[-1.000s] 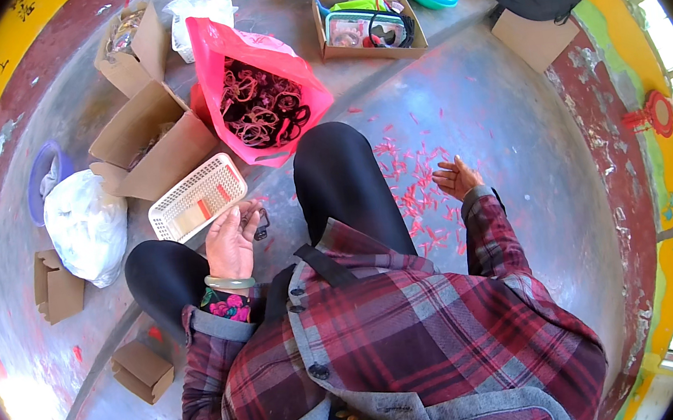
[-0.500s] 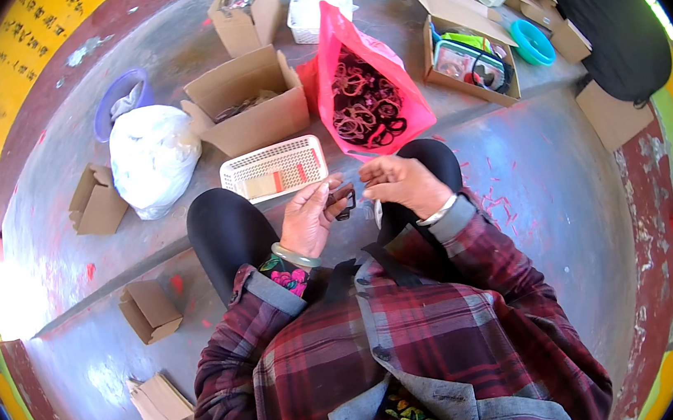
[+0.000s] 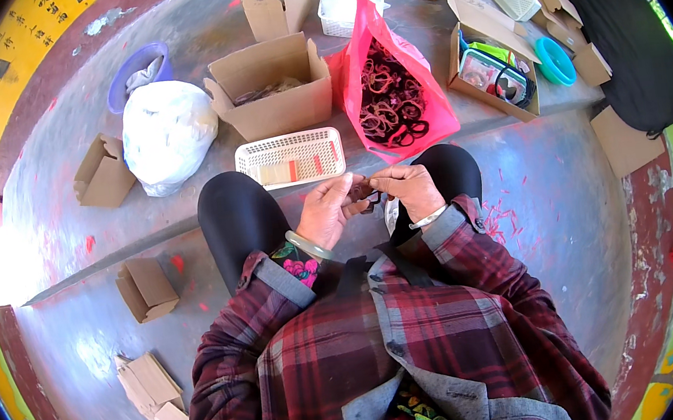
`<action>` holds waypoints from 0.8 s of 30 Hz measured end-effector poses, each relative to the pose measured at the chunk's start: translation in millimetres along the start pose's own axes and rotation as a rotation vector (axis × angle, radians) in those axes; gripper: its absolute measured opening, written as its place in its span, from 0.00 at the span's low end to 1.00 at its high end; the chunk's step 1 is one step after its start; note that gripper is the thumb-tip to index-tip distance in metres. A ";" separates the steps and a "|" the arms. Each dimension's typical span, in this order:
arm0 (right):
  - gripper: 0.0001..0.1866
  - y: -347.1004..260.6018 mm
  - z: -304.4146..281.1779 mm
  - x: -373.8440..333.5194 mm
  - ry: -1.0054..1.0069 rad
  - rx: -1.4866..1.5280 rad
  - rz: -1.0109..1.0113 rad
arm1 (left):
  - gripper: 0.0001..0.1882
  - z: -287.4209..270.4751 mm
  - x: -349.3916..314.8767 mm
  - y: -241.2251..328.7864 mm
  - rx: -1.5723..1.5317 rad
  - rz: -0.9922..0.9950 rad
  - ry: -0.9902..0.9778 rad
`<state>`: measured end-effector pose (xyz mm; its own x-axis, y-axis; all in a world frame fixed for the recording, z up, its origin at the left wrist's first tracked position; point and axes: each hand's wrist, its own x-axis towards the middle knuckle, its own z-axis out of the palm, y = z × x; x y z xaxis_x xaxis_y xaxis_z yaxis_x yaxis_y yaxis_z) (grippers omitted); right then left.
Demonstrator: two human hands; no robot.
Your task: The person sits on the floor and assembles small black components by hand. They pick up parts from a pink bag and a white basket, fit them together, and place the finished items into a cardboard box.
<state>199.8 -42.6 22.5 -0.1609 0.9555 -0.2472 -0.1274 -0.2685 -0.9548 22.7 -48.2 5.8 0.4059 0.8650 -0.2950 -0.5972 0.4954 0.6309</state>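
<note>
My left hand (image 3: pixel 332 215) is closed, thumb and fingers pinching a small dark looped band (image 3: pixel 372 200), perhaps a hair tie. Its exact kind is too small to make out. My right hand (image 3: pixel 409 188) meets it at the fingertips, also pinched on the band. Both hands hover between my knees, just in front of a cream perforated plastic basket (image 3: pixel 335 170). Inside that basket lie a stack of pale cards (image 3: pixel 273 173) and small red strips. Beyond my right knee stands an open pink plastic bag (image 3: pixel 438 119) full of dark and pinkish looped bands (image 3: pixel 392 96).
An open cardboard box (image 3: pixel 284 112) and a stuffed white plastic bag (image 3: pixel 166 138) stand beyond the basket. A purple basin (image 3: pixel 118 81) is far left. At far right are a box of goods (image 3: pixel 524 110) and a turquoise basin (image 3: pixel 555 61). Red scraps (image 3: pixel 500 220) litter the floor.
My right hand has come in to my left, so the fingertips now meet at the dark band. The whole view has shifted slightly, with the surroundings farther right.
</note>
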 end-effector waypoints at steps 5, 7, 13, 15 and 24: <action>0.07 6.8 -4.3 3.2 -0.013 -0.035 0.025 | 0.10 -6.6 2.7 -6.0 0.194 0.021 0.059; 0.07 3.7 -1.5 1.4 0.002 -0.027 0.022 | 0.09 -7.2 3.7 -7.4 0.214 0.027 0.061; 0.09 10.3 -5.8 2.4 -0.023 -0.023 0.005 | 0.09 -4.9 3.6 -7.1 0.210 0.033 0.043; 0.09 9.8 -5.7 2.3 -0.028 -0.023 0.010 | 0.09 -3.2 2.5 -5.3 0.206 0.020 0.045; 0.09 3.1 -3.2 -1.2 -0.060 0.098 0.073 | 0.10 -3.2 0.4 -1.2 0.183 -0.035 0.022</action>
<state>202.8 -44.2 19.3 -0.2314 0.9247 -0.3024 -0.2074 -0.3506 -0.9133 21.4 -48.2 2.6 0.4077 0.8500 -0.3335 -0.4465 0.5042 0.7391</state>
